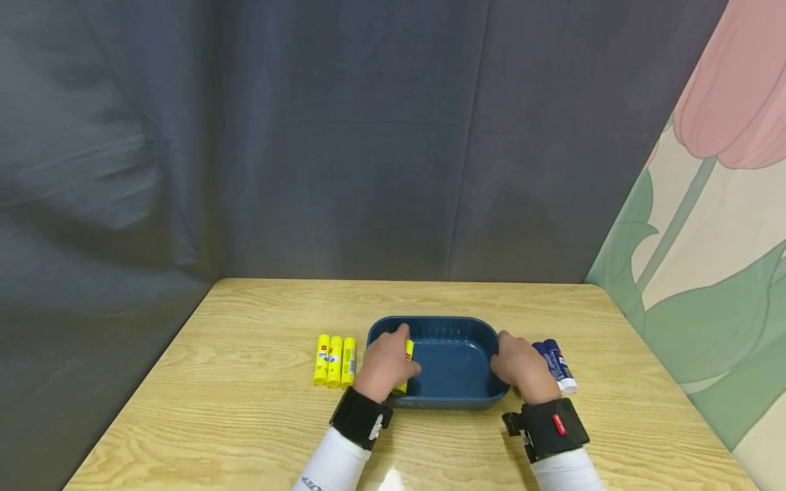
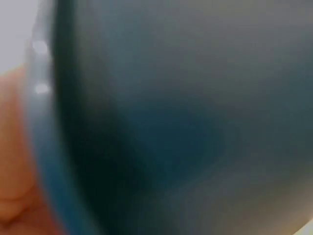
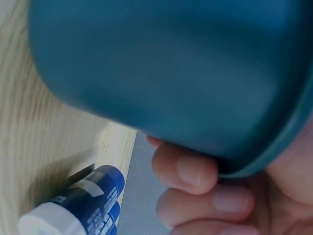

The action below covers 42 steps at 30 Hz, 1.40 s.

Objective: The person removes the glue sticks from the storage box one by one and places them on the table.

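My left hand reaches over the left rim of a dark blue tray. It holds a yellow glue stick inside, at the tray's left end; the thumb hides the stick's middle. The left wrist view is blurred and shows mostly the tray wall, with skin beyond the rim. At the other end, my right hand grips the tray's right rim. Its curled fingers lie against the outside of the wall, as the right wrist view shows.
Several yellow glue sticks lie side by side left of the tray. Two dark blue glue sticks with white ends are right of my right hand. The wooden table meets a grey curtain behind and a flowered wall at right.
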Each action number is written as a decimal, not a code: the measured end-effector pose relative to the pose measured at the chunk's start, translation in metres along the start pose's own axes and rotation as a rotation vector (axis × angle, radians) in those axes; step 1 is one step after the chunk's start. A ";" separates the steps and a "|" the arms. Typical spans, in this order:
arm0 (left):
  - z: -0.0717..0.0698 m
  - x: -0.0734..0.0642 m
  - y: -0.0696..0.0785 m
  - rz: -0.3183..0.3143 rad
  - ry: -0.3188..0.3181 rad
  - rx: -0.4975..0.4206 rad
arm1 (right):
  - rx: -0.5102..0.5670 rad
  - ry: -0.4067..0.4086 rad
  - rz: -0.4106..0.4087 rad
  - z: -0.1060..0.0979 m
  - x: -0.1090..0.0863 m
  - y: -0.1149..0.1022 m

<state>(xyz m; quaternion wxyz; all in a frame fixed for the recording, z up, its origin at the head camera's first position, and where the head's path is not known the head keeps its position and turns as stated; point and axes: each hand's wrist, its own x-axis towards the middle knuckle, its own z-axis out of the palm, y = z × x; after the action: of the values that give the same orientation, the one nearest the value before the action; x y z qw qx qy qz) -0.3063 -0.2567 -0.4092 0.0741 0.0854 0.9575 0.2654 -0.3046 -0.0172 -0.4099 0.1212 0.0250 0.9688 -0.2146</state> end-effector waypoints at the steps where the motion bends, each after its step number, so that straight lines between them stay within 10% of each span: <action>1: -0.002 -0.001 0.000 0.007 0.004 -0.006 | 0.000 0.002 0.000 0.000 0.000 0.000; 22: -0.038 -0.009 -0.010 -0.022 0.023 -0.048 | -0.009 -0.002 0.010 0.000 0.003 0.000; 42: -0.079 -0.010 -0.050 -0.156 0.056 -0.093 | -0.004 -0.005 0.029 -0.001 0.002 0.001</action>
<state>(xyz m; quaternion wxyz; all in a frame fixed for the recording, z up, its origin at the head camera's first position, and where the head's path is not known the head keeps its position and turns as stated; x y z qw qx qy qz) -0.3172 -0.3404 -0.3677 0.0715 -0.0005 0.9495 0.3054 -0.3070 -0.0161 -0.4097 0.1269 0.0383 0.9685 -0.2109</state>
